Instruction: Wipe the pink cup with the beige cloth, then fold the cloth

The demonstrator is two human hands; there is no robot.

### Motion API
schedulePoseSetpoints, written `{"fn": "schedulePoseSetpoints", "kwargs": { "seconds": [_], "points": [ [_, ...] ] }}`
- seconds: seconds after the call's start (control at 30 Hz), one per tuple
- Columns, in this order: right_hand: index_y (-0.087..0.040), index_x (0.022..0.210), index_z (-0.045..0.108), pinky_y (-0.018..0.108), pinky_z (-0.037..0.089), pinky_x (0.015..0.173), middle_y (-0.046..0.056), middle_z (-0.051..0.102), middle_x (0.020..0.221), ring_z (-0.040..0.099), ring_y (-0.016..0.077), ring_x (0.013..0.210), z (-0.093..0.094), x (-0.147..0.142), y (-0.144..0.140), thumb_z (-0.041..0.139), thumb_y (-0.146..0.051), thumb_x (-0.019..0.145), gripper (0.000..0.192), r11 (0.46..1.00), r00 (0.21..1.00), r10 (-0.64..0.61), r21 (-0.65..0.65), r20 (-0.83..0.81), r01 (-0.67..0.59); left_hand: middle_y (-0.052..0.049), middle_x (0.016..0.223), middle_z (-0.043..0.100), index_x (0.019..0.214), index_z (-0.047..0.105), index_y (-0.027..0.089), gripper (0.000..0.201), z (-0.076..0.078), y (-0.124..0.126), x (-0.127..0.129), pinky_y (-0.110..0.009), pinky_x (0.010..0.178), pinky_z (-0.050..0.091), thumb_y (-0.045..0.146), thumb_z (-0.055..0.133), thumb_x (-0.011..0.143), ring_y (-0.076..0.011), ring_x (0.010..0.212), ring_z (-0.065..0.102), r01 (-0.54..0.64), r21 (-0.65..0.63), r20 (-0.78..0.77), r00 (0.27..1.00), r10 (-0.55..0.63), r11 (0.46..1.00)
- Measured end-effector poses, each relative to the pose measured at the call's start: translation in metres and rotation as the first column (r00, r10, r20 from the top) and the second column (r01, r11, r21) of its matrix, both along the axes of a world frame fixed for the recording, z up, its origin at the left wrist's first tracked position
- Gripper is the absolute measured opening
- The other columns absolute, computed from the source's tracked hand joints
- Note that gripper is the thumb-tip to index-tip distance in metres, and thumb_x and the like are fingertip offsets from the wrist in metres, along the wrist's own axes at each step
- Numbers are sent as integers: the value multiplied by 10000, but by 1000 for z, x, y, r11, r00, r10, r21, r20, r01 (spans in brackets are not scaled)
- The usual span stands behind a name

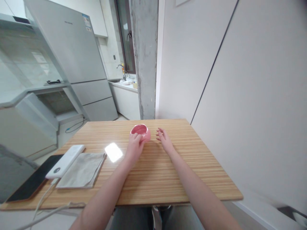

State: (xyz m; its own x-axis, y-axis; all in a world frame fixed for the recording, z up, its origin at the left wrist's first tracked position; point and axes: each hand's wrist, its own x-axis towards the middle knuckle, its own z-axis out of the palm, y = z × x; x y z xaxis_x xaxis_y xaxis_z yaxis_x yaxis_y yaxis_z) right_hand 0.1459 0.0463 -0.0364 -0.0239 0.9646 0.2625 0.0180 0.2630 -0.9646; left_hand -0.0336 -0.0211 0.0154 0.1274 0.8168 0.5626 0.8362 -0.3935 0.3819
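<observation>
A small pink bowl (140, 131) stands upright on the wooden table (187, 169), towards its far edge. My left hand (133, 147) grips the bowl's near left side with the fingers curled over its wall. My right hand (164, 141) lies just to the right of the bowl, fingers spread, a short gap away from it and holding nothing.
On the table's left lie a folded grey cloth (82, 170), a white power bank (66, 161) with a cable, and a dark tablet (33, 182). A white wall (251, 105) runs along the right edge. A fridge (79, 60) and a kitchen counter stand beyond.
</observation>
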Motion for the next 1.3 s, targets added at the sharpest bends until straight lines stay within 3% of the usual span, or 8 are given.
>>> {"fn": "schedulePoseSetpoints", "kwargs": {
  "seconds": [0.2,0.57,0.83,1.0,1.07,1.13,1.23,1.3],
  "points": [
    [-198,923,642,352,440,923,54,666,1017,583,187,1006,10,2,-1,481,-420,791,304,996,988,92,-11,-126,-94,-55,856,545,751,528,201,90,-8,-16,36,-389,901,390,227,488,827,-205,903,486,279,-109,-19,959,-282,954],
    [-177,849,673,368,466,858,55,695,898,618,204,896,-15,2,8,577,-310,682,233,993,998,-5,-119,-64,-2,-50,845,554,703,502,189,116,-15,-15,36,-380,925,388,188,493,818,-184,873,505,324,-173,-32,942,-334,930],
    [-185,823,678,347,487,814,47,700,882,627,197,873,-15,1,7,568,-306,681,216,987,997,-14,-160,-79,1,-52,845,568,709,536,189,107,-17,-16,39,-398,961,373,200,506,811,-190,914,521,322,-190,-17,943,-331,927],
    [-185,850,673,358,482,836,42,701,873,626,202,887,-14,2,7,564,-308,684,234,989,997,37,-139,-66,-46,-80,1178,558,1104,574,230,301,-2,-18,10,-427,1057,285,310,522,819,-214,1149,465,381,-241,0,920,-393,893],
    [-188,865,669,353,482,839,46,699,896,627,203,891,-13,3,8,568,-305,679,242,987,995,55,-148,-84,-67,-84,1301,487,1235,491,230,382,4,-23,-27,-380,1024,344,307,407,870,-199,1212,429,226,-207,51,974,-220,952],
    [-191,886,659,342,486,826,55,691,942,626,204,907,-11,4,10,563,-317,678,261,985,992,35,-161,-120,-54,-97,1233,536,1199,510,186,380,6,-35,-75,-363,976,392,263,313,883,-201,1153,486,-117,-160,59,990,128,980],
    [-195,924,637,327,499,784,67,675,996,629,204,912,-9,6,13,529,-368,699,304,985,984,-13,-174,-176,-18,-127,1084,606,1054,594,155,362,1,-62,-141,-405,835,452,215,303,848,-272,980,573,-610,-183,-225,789,572,771],
    [-198,948,624,318,503,753,71,671,998,635,200,889,-7,7,14,511,-398,710,330,982,981,-17,-188,-195,-20,-135,1083,606,1024,608,167,352,-7,-77,-168,-409,764,461,217,317,833,-301,935,583,-742,-167,-385,656,650,650]
  ]
}}
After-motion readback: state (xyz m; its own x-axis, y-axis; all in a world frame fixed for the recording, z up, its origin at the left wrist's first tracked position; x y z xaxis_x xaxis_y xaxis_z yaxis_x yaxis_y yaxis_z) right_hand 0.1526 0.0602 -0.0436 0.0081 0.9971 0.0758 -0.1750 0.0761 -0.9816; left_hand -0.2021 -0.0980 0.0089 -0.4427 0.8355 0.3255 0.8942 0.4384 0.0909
